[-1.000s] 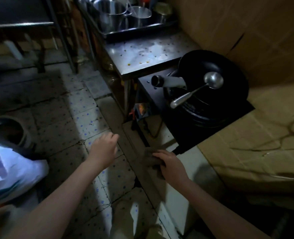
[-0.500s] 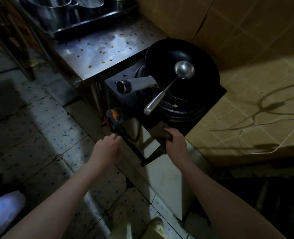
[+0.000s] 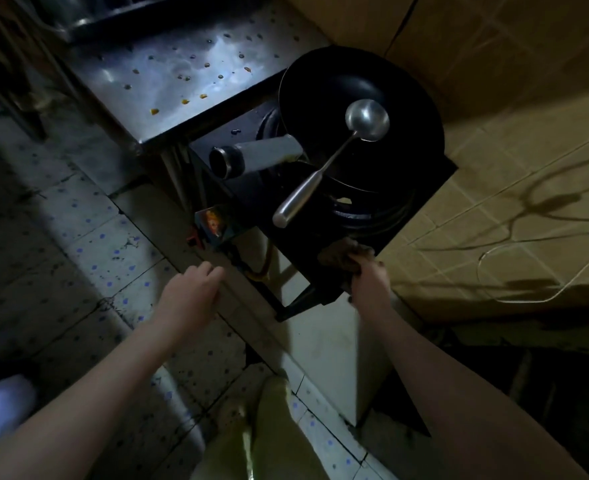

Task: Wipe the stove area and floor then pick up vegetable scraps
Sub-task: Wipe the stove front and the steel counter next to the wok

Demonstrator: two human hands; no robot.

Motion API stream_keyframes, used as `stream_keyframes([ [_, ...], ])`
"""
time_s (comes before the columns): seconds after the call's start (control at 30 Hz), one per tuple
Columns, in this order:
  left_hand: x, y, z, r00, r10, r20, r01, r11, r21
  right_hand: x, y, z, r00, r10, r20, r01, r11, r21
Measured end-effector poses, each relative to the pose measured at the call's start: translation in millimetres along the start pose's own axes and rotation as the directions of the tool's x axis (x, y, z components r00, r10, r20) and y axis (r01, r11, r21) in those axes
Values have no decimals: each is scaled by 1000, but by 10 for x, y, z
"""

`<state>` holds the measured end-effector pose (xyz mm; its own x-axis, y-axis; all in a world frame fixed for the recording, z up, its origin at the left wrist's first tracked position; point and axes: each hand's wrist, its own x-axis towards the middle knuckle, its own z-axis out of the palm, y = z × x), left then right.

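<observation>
Light is poor. The lower right of the view is black and nothing there can be identified. A metal tray (image 3: pixel 113 19) at the top edge is cut off by the frame, and its contents cannot be made out. My right fingertips are buried in the rag, so I cannot tell how many fingers bear on it.

Right hand (image 3: pixel 367 277): arm extended forward, fingers curled round a bunched dark rag (image 3: pixel 341 255), clamping it against the near corner of the black stove (image 3: pixel 241 195).

Left hand (image 3: pixel 191 292): held out over the tiled floor (image 3: pixel 89 237), palm down, fingers loosely bent, holding nothing and touching nothing I can see.

On the stove sits 1 black wok (image 3: pixel 320 84). 1 steel ladle (image 3: pixel 333 160) lies across it, bowl inside, handle projecting over the near rim. Small yellow vegetable scraps (image 3: pixel 154 111) lie scattered on the steel counter (image 3: pixel 168 64) left of the stove, well apart from both hands. Dark specks mark the floor tiles beneath my arms.
</observation>
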<state>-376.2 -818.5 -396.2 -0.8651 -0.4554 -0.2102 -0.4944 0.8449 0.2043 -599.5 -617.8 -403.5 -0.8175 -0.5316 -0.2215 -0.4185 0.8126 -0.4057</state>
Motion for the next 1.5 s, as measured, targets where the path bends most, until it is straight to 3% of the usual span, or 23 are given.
stream_keyframes([
  [0.13, -22, 83, -3, 1000, -16, -4, 16, 1000, -9, 109, 163, -142, 998, 50, -25, -49, 998, 42],
  [0.37, -72, 247, -57, 997, -73, -13, 73, 997, 5, -39, -245, 136, 995, -92, -40, 89, 994, -67],
  [0.53, -68, 380, -103, 994, -111, -14, 112, 993, 40, 10, -504, 281, 967, -239, 85, 249, 960, -126],
  [0.73, -38, 419, -121, 986, -165, -19, 165, 986, 1, 73, -212, 175, 920, -364, 147, 385, 909, -162],
  [1.0, -10, 393, -150, 984, -170, -53, 169, 985, -24, 217, 277, -236, 974, -184, 135, 184, 983, 15],
  [1.13, 8, 317, -160, 986, -163, -29, 163, 987, 3, 125, 34, -102, 992, -114, 56, 112, 993, 34],
  [1.3, 112, 186, -197, 997, -81, -7, 81, 997, 10, -47, -400, 250, 985, -167, 52, 168, 985, -29],
  [1.4, 213, 60, -201, 1000, -4, -2, 4, 1000, 18, -41, -657, 412, 985, -139, 99, 149, 984, -99],
  [1.5, 312, -99, -191, 997, 74, 19, -74, 997, 20, -30, -731, 421, 991, -65, 120, 69, 997, -34],
])
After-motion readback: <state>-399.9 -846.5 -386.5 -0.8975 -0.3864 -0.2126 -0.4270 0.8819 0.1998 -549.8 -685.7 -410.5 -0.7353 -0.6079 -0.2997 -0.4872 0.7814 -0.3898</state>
